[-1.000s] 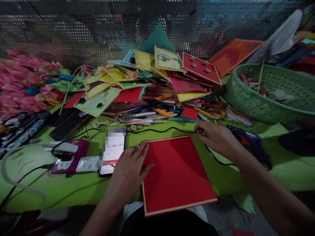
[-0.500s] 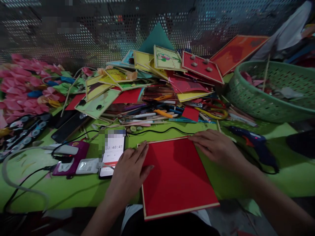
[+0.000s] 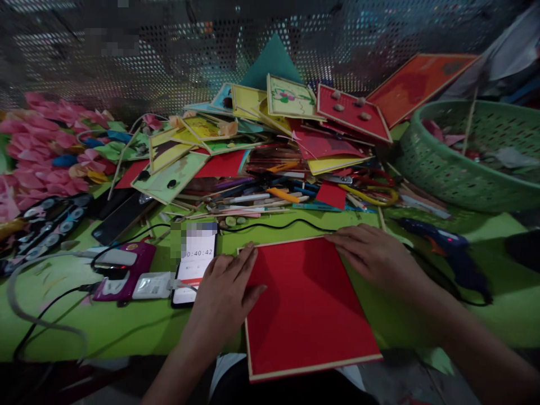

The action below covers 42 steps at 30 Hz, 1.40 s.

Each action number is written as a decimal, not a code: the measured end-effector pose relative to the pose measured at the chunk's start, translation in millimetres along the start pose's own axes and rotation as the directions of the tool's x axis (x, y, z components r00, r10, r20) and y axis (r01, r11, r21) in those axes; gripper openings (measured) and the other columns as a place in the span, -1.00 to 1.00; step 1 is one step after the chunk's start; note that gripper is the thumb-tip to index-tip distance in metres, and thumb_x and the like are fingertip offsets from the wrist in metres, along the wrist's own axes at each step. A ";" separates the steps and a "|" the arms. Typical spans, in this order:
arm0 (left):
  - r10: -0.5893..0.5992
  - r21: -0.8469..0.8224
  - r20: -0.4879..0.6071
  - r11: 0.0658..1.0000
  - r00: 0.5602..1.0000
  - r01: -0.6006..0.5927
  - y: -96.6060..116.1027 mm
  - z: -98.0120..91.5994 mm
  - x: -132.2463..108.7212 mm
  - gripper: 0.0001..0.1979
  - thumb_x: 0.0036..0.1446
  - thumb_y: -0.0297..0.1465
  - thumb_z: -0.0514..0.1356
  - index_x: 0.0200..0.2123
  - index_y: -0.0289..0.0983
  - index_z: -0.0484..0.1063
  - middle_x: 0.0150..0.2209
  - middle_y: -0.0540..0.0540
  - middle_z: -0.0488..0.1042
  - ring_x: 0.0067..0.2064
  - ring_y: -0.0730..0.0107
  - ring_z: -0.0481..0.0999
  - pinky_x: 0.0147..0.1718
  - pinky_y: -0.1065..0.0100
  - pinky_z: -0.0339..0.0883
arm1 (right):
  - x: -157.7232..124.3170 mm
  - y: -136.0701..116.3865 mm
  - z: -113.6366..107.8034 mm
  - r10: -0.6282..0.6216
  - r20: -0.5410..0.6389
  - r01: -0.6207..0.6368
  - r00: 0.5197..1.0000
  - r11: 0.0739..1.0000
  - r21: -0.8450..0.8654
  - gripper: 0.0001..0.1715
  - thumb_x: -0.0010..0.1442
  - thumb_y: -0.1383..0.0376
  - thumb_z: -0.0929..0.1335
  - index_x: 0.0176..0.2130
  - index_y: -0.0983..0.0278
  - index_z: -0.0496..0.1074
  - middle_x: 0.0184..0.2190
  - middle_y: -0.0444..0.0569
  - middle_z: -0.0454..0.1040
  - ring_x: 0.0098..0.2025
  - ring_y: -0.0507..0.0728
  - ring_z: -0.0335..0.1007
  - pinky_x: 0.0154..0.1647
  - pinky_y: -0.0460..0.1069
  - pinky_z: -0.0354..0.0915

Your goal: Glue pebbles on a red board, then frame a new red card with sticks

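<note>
A red square sheet (image 3: 310,309) edged with thin pale wooden strips lies at the front of the green table, its near edge reaching past the table's edge. My left hand (image 3: 230,289) rests on its upper left corner, fingers stretched and thumb apart over the red surface. At the upper right corner, my right hand (image 3: 365,253) lies with fingertips on the strip; its fingers are extended. Beside my left hand is a phone (image 3: 196,261) showing a timer, partly covered by that hand. A blue glue gun (image 3: 453,253) lies to the right of my right hand.
Framed coloured cards (image 3: 291,98) are heaped at the back above pens and sticks. A green basket (image 3: 447,169) stands at the right. Pink paper flowers (image 3: 50,140) fill the left back. A purple power strip (image 3: 137,273) with cables lies at the left on the green table (image 3: 139,334).
The view has shifted slightly, moving objects at the right a little rightward in the picture. Both hands keep their places on the red sheet. The phone's timer has advanced by one second.
</note>
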State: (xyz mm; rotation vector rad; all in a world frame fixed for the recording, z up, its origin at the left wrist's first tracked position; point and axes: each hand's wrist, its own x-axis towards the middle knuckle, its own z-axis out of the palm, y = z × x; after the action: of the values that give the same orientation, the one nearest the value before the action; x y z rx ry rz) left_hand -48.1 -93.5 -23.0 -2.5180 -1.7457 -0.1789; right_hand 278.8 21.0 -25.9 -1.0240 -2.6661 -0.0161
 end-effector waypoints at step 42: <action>-0.207 -0.039 -0.037 0.978 0.978 0.206 41.2 6.8 6.8 -0.32 0.47 -0.05 -0.04 0.39 -0.46 0.22 0.38 -0.39 0.30 0.41 -0.02 0.26 0.44 -0.10 -0.18 | -2.8 -36.8 19.5 0.110 -0.093 -0.123 0.990 0.981 -0.148 -0.54 0.42 0.13 0.26 0.12 0.33 0.50 0.05 0.23 0.57 0.06 0.34 0.47 0.09 0.22 0.32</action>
State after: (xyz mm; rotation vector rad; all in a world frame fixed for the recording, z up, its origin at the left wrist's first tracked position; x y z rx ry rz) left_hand -6.7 -100.8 -28.5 -2.3328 -2.0029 -0.2729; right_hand 251.5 -6.2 -42.1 -1.1982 -2.5562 -0.2392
